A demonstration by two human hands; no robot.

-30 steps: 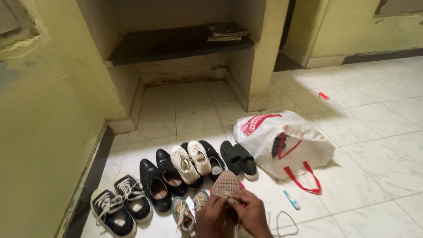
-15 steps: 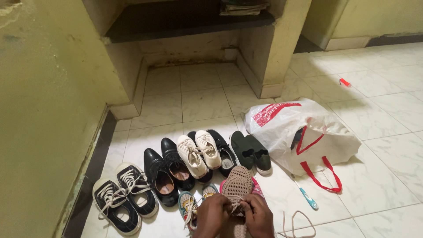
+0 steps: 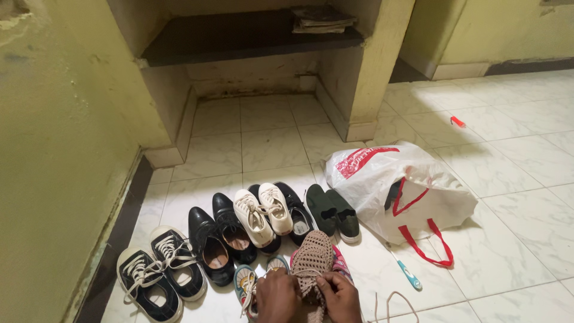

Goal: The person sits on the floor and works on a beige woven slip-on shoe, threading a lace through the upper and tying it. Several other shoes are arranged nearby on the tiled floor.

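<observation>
**Two hands working on a knitted shoe beside a row of shoes on a tiled floor**

Seen from above, at the near edge of the scene, the left hand (image 3: 276, 296) and the right hand (image 3: 341, 297) are closed around the near end of a beige knitted shoe (image 3: 311, 258), fingers curled at its lace. The shoe points away from the person and lies on the white tiled floor (image 3: 269, 143). Just left of it, touching the left hand, is a small teal shoe (image 3: 244, 280); a pink shoe (image 3: 342, 263) peeks out on its right.

Farther from the person runs a line of pairs: black lace-up sneakers (image 3: 156, 270) at far left near the wall, black leather shoes (image 3: 216, 239), white sneakers (image 3: 262, 215) resting on top of black shoes, and dark green slip-ons (image 3: 332, 214). To the right lies a white plastic bag (image 3: 402, 186) with red handles. A blue toothbrush (image 3: 408, 275) lies near the bag, and a loose lace (image 3: 391, 302) curls beside the right hand. Beyond, a dark shelf (image 3: 239, 37) sits in a wall recess, holding folded papers (image 3: 320, 18).
</observation>
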